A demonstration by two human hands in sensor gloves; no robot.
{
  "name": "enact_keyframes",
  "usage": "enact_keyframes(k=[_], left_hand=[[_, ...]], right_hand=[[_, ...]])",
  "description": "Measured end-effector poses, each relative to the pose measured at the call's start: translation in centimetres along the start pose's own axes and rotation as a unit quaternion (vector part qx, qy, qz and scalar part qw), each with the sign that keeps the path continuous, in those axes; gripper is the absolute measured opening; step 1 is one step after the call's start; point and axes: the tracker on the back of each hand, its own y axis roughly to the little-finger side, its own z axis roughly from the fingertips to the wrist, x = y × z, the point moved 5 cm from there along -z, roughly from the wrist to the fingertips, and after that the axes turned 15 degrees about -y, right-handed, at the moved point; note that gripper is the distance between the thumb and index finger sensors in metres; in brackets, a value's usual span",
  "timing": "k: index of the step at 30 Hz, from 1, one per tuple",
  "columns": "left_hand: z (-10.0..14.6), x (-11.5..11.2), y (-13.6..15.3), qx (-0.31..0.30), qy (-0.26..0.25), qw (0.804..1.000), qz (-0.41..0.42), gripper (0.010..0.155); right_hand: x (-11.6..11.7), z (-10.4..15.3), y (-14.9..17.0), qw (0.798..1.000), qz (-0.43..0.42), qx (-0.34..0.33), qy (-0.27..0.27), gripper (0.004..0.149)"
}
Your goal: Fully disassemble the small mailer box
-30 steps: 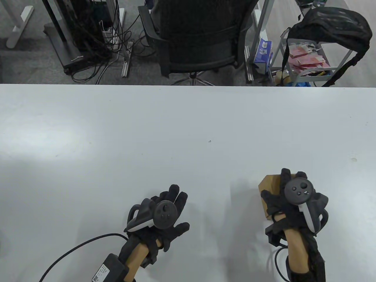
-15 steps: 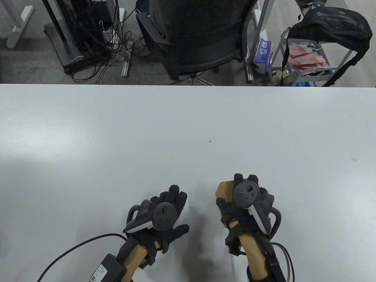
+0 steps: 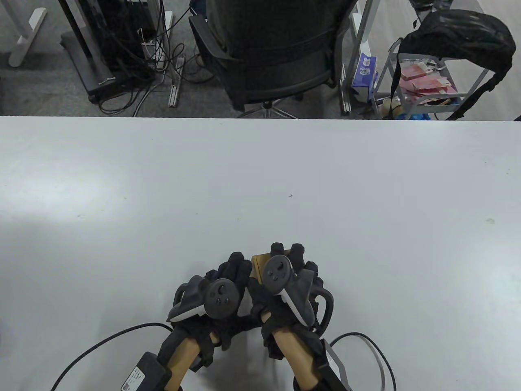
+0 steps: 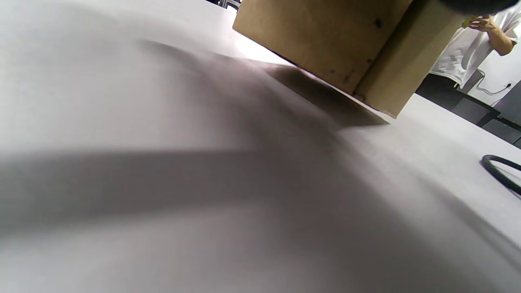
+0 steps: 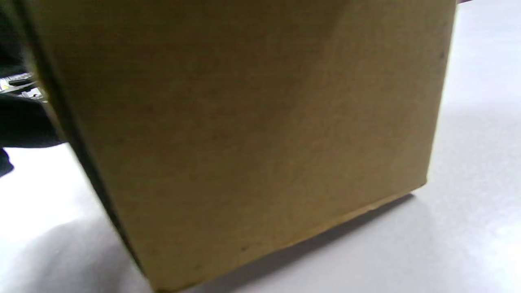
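Observation:
The small brown mailer box (image 3: pixel 258 265) stands closed near the table's front edge, mostly hidden under my hands. My right hand (image 3: pixel 285 254) grips it from above, fingers over its far side. The box fills the right wrist view (image 5: pixel 252 122), its lower edge at the white table. My left hand (image 3: pixel 238 266) lies right beside the box's left side with fingers stretched forward. I cannot tell whether it touches the box. In the left wrist view the box (image 4: pixel 325 40) sits just ahead with a dark shadow under it, and no fingers show.
Glove cables trail off the front edge at the left (image 3: pixel 106 340) and right (image 3: pixel 366 346). A black office chair (image 3: pixel 272 53) and a cart with a black backpack (image 3: pixel 447 40) stand beyond the table's far edge.
My right hand has carried the box leftward from the right side to the front centre. My left hand has shifted slightly right, so both hands now meet at the box.

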Motion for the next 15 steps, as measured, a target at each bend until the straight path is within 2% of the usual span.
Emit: enact_keyframes(k=[9, 13, 15], left_hand=[[0.0, 0.6, 0.9, 0.008, -0.013, 1.0, 0.006, 0.112], [0.0, 1.2, 0.6, 0.0, -0.031, 0.999, 0.01, 0.111], [0.0, 1.3, 0.5, -0.004, -0.036, 0.999, 0.003, 0.111]], right_hand=[[0.6, 0.3, -0.5, 0.999, 0.044, 0.006, 0.02, 0.083], [0.4, -0.1, 0.1, 0.999, 0.03, 0.001, -0.017, 0.082], [0.0, -0.3, 0.8, 0.999, 0.005, -0.005, -0.038, 0.076]])
